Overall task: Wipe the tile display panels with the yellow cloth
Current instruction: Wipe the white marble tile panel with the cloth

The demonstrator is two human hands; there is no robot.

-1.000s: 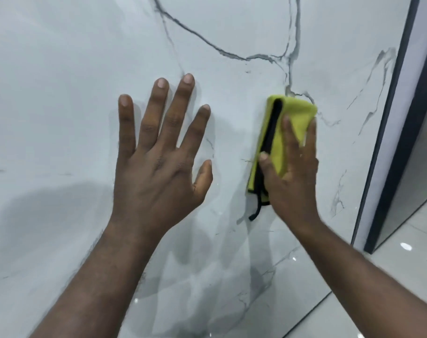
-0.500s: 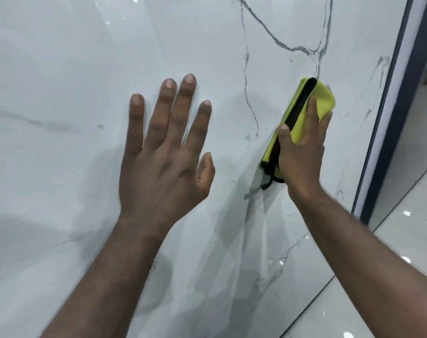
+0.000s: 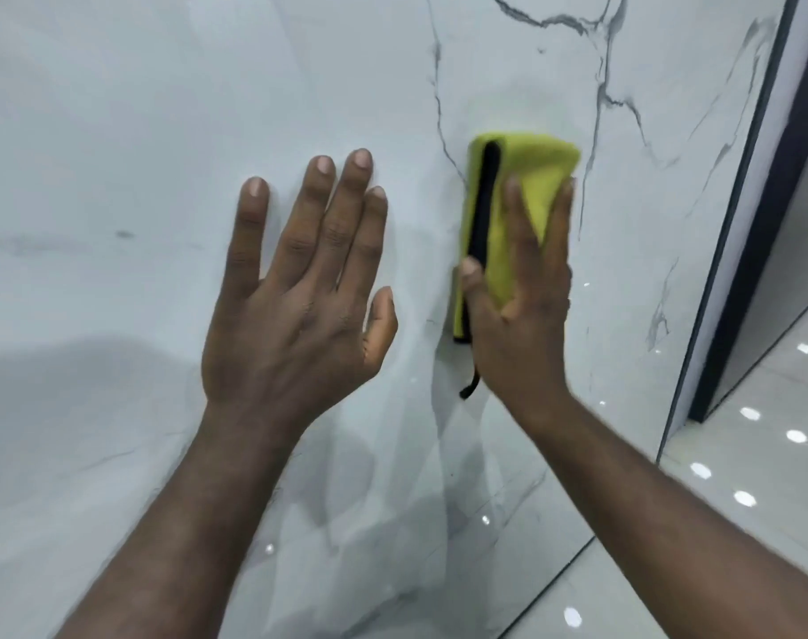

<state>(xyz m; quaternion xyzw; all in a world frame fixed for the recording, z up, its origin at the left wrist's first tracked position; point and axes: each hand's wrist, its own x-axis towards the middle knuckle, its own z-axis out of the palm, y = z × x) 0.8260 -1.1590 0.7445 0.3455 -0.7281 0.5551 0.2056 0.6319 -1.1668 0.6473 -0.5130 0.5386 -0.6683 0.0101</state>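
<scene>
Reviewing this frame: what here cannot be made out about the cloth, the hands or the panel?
Head view only.
Yellow cloth: lower right part hidden under the right hand.
Right hand's fingertips: motion-blurred.
Tile panel: top and left cut off by the frame edge; the patch behind the left hand is hidden.

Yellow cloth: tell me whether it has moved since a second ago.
Yes, leftward: the yellow cloth has left the thick grey vein and now lies beside the thin vein.
</scene>
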